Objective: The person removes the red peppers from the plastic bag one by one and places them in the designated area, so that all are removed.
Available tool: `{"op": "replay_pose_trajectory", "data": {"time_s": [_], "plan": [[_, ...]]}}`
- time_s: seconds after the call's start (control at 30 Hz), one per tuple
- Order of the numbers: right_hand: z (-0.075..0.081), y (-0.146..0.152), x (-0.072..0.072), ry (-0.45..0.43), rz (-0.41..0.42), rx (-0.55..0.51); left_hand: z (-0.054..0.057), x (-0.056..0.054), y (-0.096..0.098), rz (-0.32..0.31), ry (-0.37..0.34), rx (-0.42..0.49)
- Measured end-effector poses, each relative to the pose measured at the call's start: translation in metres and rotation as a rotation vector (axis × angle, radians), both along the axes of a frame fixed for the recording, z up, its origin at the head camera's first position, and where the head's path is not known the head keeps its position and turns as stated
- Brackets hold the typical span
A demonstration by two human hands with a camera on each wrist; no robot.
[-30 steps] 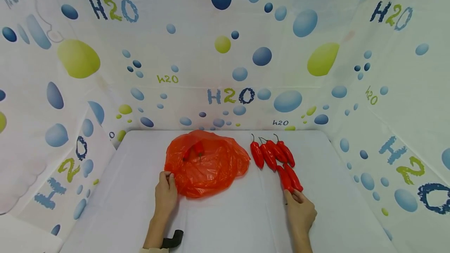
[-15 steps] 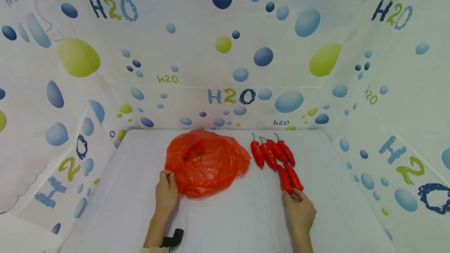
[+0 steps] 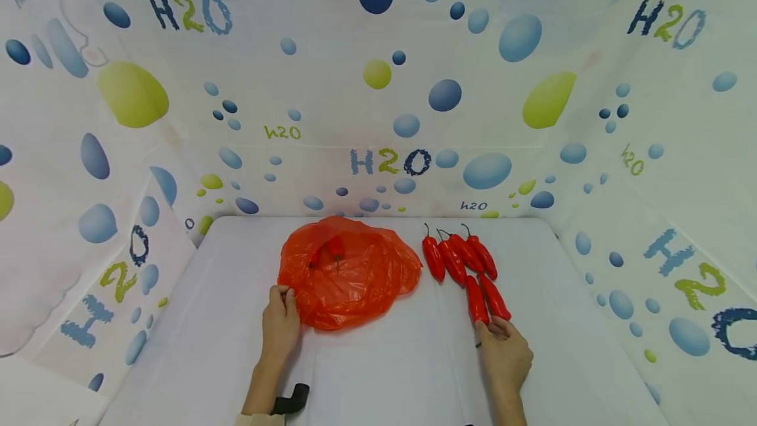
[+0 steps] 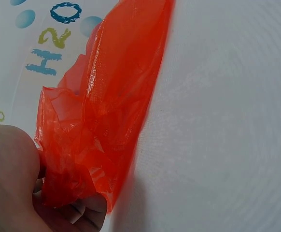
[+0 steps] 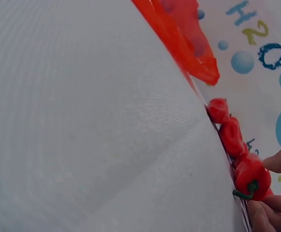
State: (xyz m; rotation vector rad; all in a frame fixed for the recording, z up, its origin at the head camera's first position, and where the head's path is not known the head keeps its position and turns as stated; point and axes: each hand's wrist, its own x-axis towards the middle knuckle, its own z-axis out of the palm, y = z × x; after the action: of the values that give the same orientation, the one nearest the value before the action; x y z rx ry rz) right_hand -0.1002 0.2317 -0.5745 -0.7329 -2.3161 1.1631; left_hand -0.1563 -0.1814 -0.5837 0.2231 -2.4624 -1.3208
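My left hand (image 3: pixel 280 322) pinches the near left edge of a thin red plastic bag (image 3: pixel 361 288), which lies spread with its mouth towards me. Inside the bag, two red chili peppers (image 3: pixel 336 248) show, partly covered by the film. In the left wrist view, the bag's crumpled rim (image 4: pixel 65 174) sits between thumb and fingers. At the right, my right hand (image 3: pixel 505 354) grips the stem end of a red chili pepper (image 3: pixel 476 298). Its green stem (image 5: pixel 249 189) shows in the right wrist view, thumb on one side and fingers on the other. Another chili (image 3: pixel 495 298) lies right beside it.
Several more red chili peppers (image 3: pixel 452 261) lie in a row behind the gripped one, stems pointing away. A white cloth (image 3: pixel 390 373) covers the table. Patterned curtain walls (image 3: pixel 331 71) stand at the back and sides. A black piece (image 3: pixel 291 400) sits at my left wrist.
The pepper in my right hand has turned slightly and now lies straighter, its stem end a little further left. My left hand and the bag keep their place.
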Motion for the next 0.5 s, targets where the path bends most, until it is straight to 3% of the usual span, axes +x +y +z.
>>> {"op": "replay_pose_trajectory", "data": {"time_s": [0.5], "plan": [[0.011,-0.002,-0.005,0.099,-0.036,0.046,0.002,0.001,0.001,0.004,0.004,0.0]]}}
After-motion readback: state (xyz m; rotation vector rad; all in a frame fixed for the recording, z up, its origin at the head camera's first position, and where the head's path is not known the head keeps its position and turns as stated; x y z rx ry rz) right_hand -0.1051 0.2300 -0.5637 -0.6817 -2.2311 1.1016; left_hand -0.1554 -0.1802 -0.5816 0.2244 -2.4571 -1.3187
